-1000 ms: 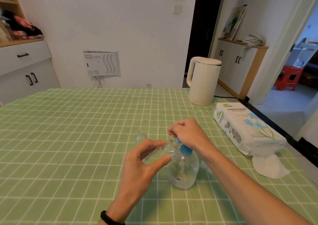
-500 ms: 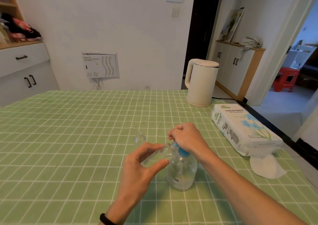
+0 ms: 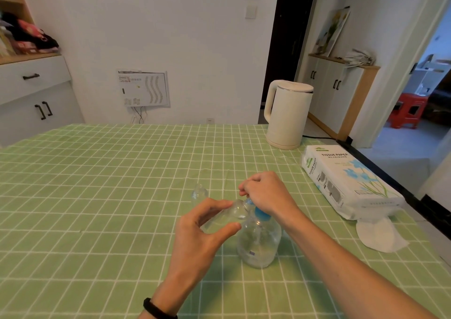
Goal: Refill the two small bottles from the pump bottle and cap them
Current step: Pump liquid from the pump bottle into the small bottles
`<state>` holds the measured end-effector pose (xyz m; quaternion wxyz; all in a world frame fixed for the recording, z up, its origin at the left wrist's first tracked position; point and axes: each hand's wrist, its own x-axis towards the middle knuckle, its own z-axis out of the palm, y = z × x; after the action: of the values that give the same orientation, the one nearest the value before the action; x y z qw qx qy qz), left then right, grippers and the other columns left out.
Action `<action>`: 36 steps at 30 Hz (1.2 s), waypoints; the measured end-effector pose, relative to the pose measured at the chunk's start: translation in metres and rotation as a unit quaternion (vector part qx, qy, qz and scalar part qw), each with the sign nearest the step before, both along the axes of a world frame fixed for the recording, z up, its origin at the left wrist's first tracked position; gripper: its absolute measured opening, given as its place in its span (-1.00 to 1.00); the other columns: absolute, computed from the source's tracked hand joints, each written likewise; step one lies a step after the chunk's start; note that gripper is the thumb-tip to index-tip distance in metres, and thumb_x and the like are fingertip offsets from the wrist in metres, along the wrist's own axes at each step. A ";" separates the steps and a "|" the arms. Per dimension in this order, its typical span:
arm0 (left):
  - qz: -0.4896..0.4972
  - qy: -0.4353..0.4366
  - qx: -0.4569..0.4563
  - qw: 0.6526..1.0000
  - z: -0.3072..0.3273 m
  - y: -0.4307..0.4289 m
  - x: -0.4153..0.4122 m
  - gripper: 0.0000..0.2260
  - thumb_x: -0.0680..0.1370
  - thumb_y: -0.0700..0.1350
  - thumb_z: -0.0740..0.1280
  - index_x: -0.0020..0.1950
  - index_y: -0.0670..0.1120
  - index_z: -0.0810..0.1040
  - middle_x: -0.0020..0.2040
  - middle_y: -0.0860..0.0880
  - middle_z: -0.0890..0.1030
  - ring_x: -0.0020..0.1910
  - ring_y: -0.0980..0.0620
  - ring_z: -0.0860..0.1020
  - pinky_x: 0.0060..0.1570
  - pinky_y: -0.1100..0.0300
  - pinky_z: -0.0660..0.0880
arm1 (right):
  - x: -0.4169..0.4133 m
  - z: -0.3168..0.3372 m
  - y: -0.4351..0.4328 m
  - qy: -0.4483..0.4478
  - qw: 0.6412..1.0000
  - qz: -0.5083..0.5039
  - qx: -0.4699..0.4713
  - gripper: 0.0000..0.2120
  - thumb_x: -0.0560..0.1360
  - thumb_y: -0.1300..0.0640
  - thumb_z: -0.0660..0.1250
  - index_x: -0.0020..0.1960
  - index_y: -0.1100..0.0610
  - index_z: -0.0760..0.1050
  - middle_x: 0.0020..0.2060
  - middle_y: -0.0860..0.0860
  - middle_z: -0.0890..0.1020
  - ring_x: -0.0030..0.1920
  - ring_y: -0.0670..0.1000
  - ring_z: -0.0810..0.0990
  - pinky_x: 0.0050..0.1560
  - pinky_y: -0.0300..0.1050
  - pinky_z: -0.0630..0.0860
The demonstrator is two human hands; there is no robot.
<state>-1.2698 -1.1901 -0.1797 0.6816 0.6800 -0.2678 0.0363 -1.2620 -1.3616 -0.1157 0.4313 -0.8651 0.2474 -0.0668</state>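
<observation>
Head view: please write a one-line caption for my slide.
Left hand holds a small bottle at the spout of the pump bottle; right hand grips its pump head.

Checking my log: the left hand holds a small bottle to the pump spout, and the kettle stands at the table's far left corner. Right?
No: the head view shows the kettle at the far right corner; the rest holds.

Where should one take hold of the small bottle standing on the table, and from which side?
Probably its body, thumb and fingers on opposite sides, coming from the left. The standing bottle looks upright and free on that side; the left hand with the other small bottle and the pump bottle crowd its near right.
</observation>
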 end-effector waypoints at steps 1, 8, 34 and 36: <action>0.000 0.001 -0.002 1.000 0.000 0.000 0.000 -0.69 0.39 -0.11 0.64 0.07 0.14 0.72 0.08 0.13 0.78 0.17 0.14 0.72 0.28 0.31 0.56 | 0.000 -0.001 0.000 0.000 1.000 -0.001 0.005 -0.69 0.57 0.23 0.28 0.18 0.38 0.67 0.14 0.28 0.74 0.26 0.34 0.67 0.33 0.36 0.61; 0.001 0.004 0.005 1.000 0.000 0.001 0.000 -0.69 0.39 -0.18 0.65 0.09 0.03 0.73 0.08 0.14 0.78 0.16 0.15 0.72 0.27 0.33 0.55 | -0.002 0.000 -0.001 -0.002 1.000 -0.006 0.021 -0.67 0.59 0.20 0.30 0.20 0.40 0.66 0.15 0.27 0.75 0.26 0.32 0.68 0.34 0.34 0.60; -0.006 0.009 -0.008 1.000 0.002 0.001 0.001 -0.70 0.40 -0.15 0.64 0.10 0.01 0.72 0.09 0.10 0.78 0.17 0.11 0.72 0.28 0.30 0.56 | -0.003 0.003 -0.003 -0.056 0.993 -0.028 0.095 -0.73 0.63 0.11 0.33 -0.11 0.15 0.76 -0.14 -0.01 0.81 0.06 0.06 0.78 0.30 0.12 0.65; -0.006 0.013 -0.013 1.000 0.005 0.001 0.001 -0.71 0.39 -0.12 0.64 0.08 0.03 0.73 0.09 0.10 0.78 0.17 0.11 0.72 0.29 0.27 0.57 | -0.004 0.007 -0.004 -0.106 0.985 -0.036 0.134 -0.70 0.67 0.06 0.30 -0.10 0.10 0.75 -0.17 -0.03 0.82 0.01 0.01 0.80 0.15 -0.03 0.65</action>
<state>-1.2692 -1.1893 -0.1749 0.6938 0.6702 -0.2622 0.0267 -1.2664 -1.3654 -0.1085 0.5648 -0.7776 0.2379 -0.1402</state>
